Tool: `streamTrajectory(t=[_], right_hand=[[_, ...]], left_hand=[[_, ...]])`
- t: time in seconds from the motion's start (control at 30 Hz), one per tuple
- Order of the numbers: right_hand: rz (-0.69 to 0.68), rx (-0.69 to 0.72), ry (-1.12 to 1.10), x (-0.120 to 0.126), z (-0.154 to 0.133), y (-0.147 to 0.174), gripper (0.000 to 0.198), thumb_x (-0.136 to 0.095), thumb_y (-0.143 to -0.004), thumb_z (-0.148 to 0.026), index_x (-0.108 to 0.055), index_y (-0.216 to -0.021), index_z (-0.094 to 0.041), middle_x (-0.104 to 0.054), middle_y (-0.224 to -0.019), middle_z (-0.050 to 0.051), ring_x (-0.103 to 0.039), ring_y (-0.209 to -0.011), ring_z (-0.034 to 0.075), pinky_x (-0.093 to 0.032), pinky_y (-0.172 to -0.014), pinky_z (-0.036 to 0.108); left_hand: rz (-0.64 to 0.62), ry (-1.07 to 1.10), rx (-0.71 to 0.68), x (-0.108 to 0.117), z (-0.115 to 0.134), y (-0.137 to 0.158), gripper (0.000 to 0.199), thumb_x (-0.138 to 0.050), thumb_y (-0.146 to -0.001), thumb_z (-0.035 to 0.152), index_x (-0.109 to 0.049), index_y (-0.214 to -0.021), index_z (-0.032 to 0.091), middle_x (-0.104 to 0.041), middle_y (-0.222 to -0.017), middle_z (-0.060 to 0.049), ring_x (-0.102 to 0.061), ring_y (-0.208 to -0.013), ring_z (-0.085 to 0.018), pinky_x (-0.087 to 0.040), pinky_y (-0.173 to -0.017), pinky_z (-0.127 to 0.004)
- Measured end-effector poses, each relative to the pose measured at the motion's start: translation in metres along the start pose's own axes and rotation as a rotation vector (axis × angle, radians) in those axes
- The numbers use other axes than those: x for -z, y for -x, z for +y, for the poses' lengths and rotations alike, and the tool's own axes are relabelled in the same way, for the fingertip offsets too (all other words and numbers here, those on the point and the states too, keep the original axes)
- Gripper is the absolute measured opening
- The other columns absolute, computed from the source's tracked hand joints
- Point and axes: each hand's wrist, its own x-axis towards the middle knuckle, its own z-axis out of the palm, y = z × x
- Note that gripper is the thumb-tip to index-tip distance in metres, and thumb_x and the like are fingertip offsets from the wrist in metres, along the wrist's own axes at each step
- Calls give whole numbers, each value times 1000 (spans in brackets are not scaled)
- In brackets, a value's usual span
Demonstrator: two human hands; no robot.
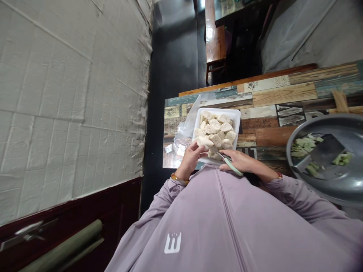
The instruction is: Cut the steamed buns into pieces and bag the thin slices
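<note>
Only the head view here, looking down past a light purple zip-up jacket with a white logo on the chest. The left hand, with an amber-coloured bangle on its wrist, is pinching a smooth, off-white, chunky piece between thumb and fingers, right over the near left part of a white rectangular plastic tray. The right hand is wrapped around what look like pale green-handled metal scissors, blades angled left toward that piece. Can't tell if the blades actually touch it or how wide they're spread.

The tray's sitting close to the jacket and is pretty loaded: a heap of off-white, roundish cut chunks, some with rough cut faces showing. Just left of it there's a crumpled clear plastic bag, and all of that is on a worktop with a patchwork wood-plank print.

Over to the right is a big round grey metal basin with chopped pale green vegetable bits in it, plus a wide metal blade lying across the inside. Thin light wooden sticks poke up past its far rim. Way off at the far side there's a brown wooden bench, and a white brick-patterned wall runs down the left.
</note>
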Motion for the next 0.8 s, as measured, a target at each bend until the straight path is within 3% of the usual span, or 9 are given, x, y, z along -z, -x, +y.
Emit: streamTrajectory(t=[0.3,0.57,0.8], right_hand=[[-16,12,-21,0,3,-1,72,-70,-77,-48,-57,-140,-16,-73,-115,12,-69,-101,30,-53,-85,35],[-28,35,-28,2,3,-3,69,-71,-75,-50,-62,-136,-18,-75,-109,10,-70,-93,28,-53,-79,32],[5,103,-100,-4,8,-4,48,-59,-85,-55,-74,-112,-18,-75,-93,4,-68,-83,23,-51,-70,29]], left_hand=[[84,51,24,-1,-2,-6,45,-90,-60,41,-69,-88,13,-71,-77,-4,-65,-68,-14,-51,-68,-28],[37,0,-11,1,-3,-5,38,-89,-63,41,-70,-82,13,-69,-73,-3,-63,-65,-12,-45,-63,-25],[43,-33,-27,3,-6,-5,39,-87,-64,45,-70,-79,13,-68,-70,-3,-62,-64,-12,-45,-62,-25]])
